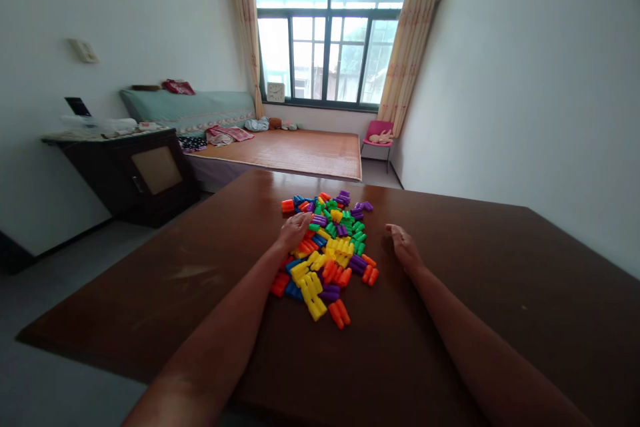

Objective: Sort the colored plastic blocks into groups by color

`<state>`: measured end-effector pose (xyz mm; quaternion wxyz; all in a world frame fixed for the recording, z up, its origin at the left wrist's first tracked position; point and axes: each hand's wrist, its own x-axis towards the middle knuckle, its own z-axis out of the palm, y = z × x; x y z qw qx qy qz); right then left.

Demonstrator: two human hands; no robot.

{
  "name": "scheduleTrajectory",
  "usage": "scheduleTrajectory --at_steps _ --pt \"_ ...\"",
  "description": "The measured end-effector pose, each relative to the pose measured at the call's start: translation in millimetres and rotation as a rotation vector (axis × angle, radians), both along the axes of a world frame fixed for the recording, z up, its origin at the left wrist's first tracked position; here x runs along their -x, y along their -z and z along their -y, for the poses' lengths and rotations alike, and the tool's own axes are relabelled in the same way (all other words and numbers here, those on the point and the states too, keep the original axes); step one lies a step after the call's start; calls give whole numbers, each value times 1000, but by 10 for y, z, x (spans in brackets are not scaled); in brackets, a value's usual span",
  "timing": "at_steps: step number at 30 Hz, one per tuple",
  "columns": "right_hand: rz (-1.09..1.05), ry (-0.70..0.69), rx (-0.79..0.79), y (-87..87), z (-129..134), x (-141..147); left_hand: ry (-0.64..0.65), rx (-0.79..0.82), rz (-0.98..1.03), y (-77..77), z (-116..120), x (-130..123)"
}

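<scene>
A heap of plastic building blocks [340, 250] in yellow, orange, green, purple and blue lies on the dark brown table [450, 227]. At the heap's left side is my left hand [294, 232], its fingers stretched out over the blocks. Its fingertips come up against a purple block [319, 219]; no grip on it shows. My right hand [404, 247] rests to the right of the heap, apart from the blocks. Its fingers are extended and nothing shows in them. Closest to me lie a yellow block [313, 297] and an orange block [340, 313].
Beyond the table stands a bed [300, 150] with clothes on it. A pink chair [377, 133] holding a soft toy is by the right wall. A dark cabinet [155, 170] stands at the left, and a window with curtains is at the back.
</scene>
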<state>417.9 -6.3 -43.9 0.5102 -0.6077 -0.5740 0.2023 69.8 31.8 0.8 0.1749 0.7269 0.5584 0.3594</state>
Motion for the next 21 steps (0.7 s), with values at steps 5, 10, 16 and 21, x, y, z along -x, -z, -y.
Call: scheduleTrajectory --at_steps 5,10,16,21 --pt "82 -23 14 -118 157 124 -19 -18 -111 26 101 -530" --pt "109 -44 5 -180 167 113 58 -68 -179 96 211 -1058" --pt "95 10 2 -185 135 -39 135 -161 -170 3 39 -1125" --pt "51 97 8 -184 72 -146 -198 -166 -14 -355 -675 -146"
